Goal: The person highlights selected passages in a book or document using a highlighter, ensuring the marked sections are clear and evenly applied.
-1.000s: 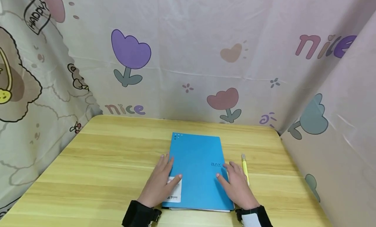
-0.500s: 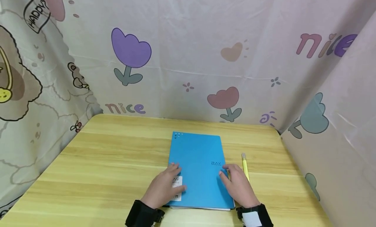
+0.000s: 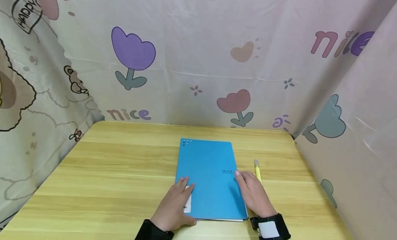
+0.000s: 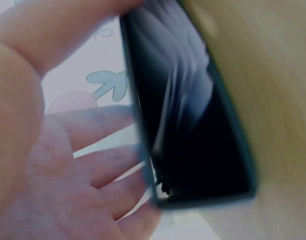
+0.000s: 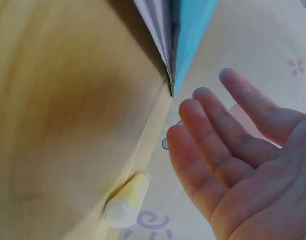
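A blue folder (image 3: 207,157) marked RAY lies on the wooden table. Its glossy black spine (image 4: 193,160) faces the left wrist camera. Pale sheet edges (image 5: 155,25) show beneath the cover in the right wrist view. My left hand (image 3: 175,207) rests at the lower left, fingers over a white label (image 3: 187,203) and thumb at the near edge. In the left wrist view its fingers extend fairly straight past the spine. Beside the right edge is my right hand (image 3: 255,195), thumb by the cover. The right wrist view shows its fingers loosely extended, holding nothing.
A yellow pen-shaped stick (image 3: 257,170) lies right of the folder, partly hidden behind my right hand in the head view. Printed curtains (image 3: 186,43) border the wooden table (image 3: 124,164) at the back and both sides. Black bands (image 3: 271,228) circle my wrists.
My left hand has shifted over the label, and its thumb has dropped to the folder's near edge. My right thumb has moved from over the cover to its right edge.
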`<state>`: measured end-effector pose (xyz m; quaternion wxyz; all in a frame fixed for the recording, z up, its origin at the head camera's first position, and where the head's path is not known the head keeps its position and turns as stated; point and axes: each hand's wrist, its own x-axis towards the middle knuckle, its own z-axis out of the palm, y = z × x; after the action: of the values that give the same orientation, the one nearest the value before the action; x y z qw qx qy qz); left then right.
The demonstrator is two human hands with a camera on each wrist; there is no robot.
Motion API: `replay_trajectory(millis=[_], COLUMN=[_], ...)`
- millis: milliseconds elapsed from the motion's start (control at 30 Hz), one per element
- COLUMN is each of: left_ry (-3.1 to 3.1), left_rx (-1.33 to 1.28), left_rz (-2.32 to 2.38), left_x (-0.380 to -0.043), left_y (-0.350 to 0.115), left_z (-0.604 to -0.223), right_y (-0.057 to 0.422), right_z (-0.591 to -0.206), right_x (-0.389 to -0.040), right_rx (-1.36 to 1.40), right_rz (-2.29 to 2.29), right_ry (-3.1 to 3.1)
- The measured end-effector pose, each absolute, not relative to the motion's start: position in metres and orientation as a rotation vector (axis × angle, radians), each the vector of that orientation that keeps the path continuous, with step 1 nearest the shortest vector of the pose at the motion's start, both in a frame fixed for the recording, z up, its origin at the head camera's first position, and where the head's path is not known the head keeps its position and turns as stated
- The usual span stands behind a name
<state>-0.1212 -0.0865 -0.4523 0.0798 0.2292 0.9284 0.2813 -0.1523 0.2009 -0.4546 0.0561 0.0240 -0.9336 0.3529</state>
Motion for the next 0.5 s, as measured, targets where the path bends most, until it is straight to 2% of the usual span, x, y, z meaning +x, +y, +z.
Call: replay_trajectory(millis=[233,500], left_ry=[2.828,2.859], left_rx=[0.665,0.569], left_rz=[0.918,1.079], left_x=[-0.119,-0.099], left_y=[-0.091,-0.100], left_z=[-0.445,-0.444], right_y=[0.213,0.220], right_z=[-0.452,-0.451], right_x=[-0.151,-0.152], right_rx=[0.068,-0.008], right_rz=[1.114,1.203], right_ry=[-2.632,-2.266])
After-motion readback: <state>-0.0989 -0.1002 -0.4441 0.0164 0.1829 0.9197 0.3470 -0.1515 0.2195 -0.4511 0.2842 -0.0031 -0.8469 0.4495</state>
